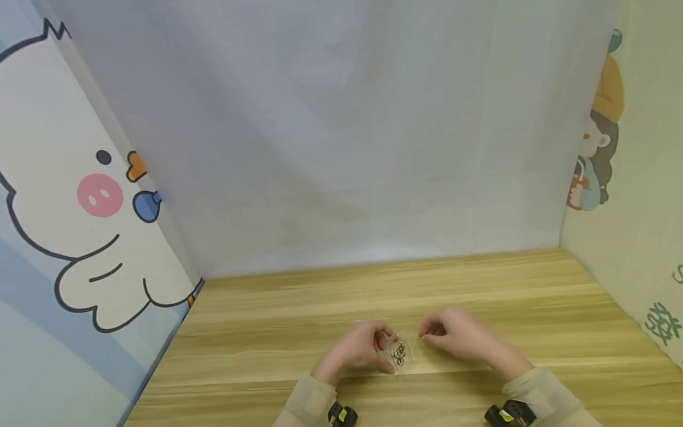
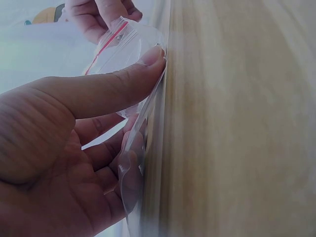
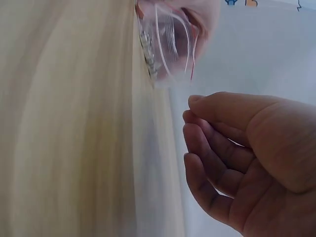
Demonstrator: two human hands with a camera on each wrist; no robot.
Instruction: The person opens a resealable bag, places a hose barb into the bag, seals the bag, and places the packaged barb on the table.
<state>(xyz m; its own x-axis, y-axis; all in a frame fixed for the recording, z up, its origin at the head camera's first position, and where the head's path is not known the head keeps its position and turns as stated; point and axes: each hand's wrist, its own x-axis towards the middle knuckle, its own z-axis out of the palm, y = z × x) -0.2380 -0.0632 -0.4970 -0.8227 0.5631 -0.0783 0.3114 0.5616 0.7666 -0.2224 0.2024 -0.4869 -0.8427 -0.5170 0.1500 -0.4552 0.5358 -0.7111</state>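
Observation:
In the head view my left hand point(image 1: 365, 349) grips a small clear zip bag point(image 1: 407, 339) just above the wooden table. Several small shiny metal pieces point(image 1: 399, 354) lie clustered in the bag; their exact kind is too small to tell. The left wrist view shows the thumb pressing on the plastic and a red stripe along the zip bag's point(image 2: 129, 43) mouth, which faces the right hand. My right hand point(image 1: 456, 335) hovers just right of the bag, apart from it. Its fingers are curled, with thumb and index tips close together point(image 3: 232, 148); whether a tiny piece sits between them is unclear.
A wood-grain table point(image 1: 267, 308) spreads under both hands. Behind it hangs a pale grey-white backdrop point(image 1: 347, 148). Printed cartoon panels stand at the left point(image 1: 64, 166) and right point(image 1: 635, 196) sides. Each wrist wears a dark strapped camera.

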